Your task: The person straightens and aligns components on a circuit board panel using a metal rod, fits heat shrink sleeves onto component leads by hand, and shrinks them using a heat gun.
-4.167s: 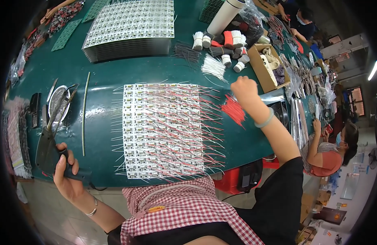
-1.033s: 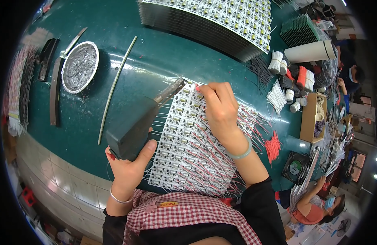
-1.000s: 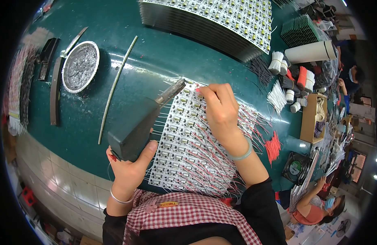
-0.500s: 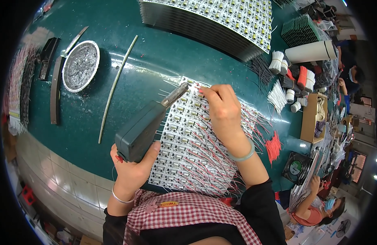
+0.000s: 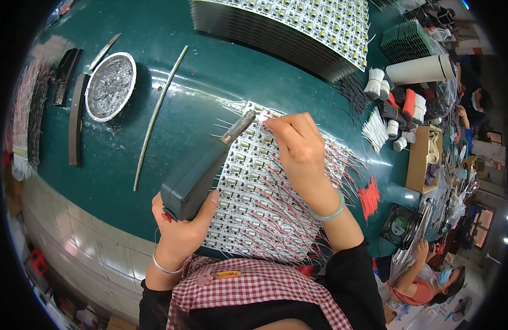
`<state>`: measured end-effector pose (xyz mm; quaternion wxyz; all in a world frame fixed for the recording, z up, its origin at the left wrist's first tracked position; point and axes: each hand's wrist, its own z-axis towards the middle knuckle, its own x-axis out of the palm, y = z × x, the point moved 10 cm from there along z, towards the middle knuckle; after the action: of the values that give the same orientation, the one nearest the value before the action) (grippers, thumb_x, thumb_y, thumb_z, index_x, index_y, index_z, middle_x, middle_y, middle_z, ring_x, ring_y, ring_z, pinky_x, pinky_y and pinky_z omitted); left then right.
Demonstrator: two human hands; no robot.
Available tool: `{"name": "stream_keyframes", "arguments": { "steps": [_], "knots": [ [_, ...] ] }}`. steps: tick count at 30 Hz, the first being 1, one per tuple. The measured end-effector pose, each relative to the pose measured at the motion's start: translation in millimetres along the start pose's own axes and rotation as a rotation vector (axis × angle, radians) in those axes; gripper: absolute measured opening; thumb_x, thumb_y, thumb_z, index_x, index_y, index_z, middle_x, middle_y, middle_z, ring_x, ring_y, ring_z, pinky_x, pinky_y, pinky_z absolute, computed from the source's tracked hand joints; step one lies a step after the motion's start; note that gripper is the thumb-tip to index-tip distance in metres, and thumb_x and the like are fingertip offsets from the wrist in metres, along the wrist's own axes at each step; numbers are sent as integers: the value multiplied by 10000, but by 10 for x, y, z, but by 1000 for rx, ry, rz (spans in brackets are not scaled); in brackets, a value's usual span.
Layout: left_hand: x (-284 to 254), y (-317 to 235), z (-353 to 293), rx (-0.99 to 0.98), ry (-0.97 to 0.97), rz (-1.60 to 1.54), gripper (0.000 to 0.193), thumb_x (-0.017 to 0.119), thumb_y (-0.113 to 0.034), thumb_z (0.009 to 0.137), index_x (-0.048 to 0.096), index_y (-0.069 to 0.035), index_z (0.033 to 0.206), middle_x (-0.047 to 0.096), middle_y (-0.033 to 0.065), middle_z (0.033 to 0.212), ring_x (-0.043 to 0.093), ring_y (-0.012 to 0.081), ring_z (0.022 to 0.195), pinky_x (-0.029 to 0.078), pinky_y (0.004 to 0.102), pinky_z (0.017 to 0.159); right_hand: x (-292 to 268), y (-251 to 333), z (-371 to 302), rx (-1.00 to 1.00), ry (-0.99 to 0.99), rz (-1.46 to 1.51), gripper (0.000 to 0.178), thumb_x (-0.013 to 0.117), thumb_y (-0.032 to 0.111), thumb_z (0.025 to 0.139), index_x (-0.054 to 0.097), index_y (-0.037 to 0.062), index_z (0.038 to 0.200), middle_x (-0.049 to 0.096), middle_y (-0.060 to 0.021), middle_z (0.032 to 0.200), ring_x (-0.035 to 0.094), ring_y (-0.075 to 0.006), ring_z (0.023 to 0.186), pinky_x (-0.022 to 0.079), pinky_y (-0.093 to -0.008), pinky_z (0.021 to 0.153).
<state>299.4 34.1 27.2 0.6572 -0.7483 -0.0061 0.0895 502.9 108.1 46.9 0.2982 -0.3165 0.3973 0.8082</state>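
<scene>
My left hand [image 5: 183, 232] is wrapped round the handle of a dark green soldering gun [image 5: 194, 177]. Its metal barrel slants up and right, with the tip at the top end of a white circuit board panel [image 5: 230, 190]. Beside that tip, my right hand [image 5: 301, 151] pinches a thin red wire [image 5: 265, 122] between thumb and forefinger. Whether the tip touches the wire or a pad is too small to tell. Rows of small components cover the panel, and many red and dark wires [image 5: 281, 212] trail across its right part. The right forearm hides some of them.
A pale bowl [image 5: 134, 77] of silvery scraps stands left, near a long thin rod [image 5: 155, 121]. Stacked panels [image 5: 265, 41] rise at the back. Loose red wires [image 5: 369, 197], white wire bundles [image 5: 375, 82], a cardboard box [image 5: 416, 165] and a black fan [image 5: 400, 228] lie right. A co-worker sits lower right.
The soldering gun has shifted slightly right with my left hand. My right hand has brought the red wire a little left and down, closer to the gun's tip.
</scene>
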Motion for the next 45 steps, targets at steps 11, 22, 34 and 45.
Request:
{"name": "stream_keyframes", "arguments": {
  "steps": [11,22,34,45],
  "knots": [
    [65,-36,45,72,39,42,227,739,38,786,671,54,1002,668,85,907,623,125,739,494,255,645,106,-34,-53,19,10,-14,233,733,-99,712,700,29,904,641,-81,858,618,-241,773,513,-348,630],
    [140,-128,70,117,95,179,172,713,37,791,674,37,959,617,91,838,592,158,659,466,284,578,127,-13,-59,0,16,-35,232,713,-96,705,688,16,907,623,-101,871,611,-254,786,511,-354,652],
    [61,-214,41,167,39,201,166,724,43,775,671,55,932,651,94,826,621,146,664,483,273,590,136,5,-60,-6,24,-54,226,703,-101,708,687,10,904,621,-101,874,609,-254,785,510,-353,651],
    [-34,-80,-16,75,-12,70,212,744,52,759,678,66,960,683,90,893,639,121,738,505,254,649,135,21,-51,2,39,-67,229,700,-98,704,686,12,903,615,-99,868,605,-254,788,504,-358,653]
  ]
}}
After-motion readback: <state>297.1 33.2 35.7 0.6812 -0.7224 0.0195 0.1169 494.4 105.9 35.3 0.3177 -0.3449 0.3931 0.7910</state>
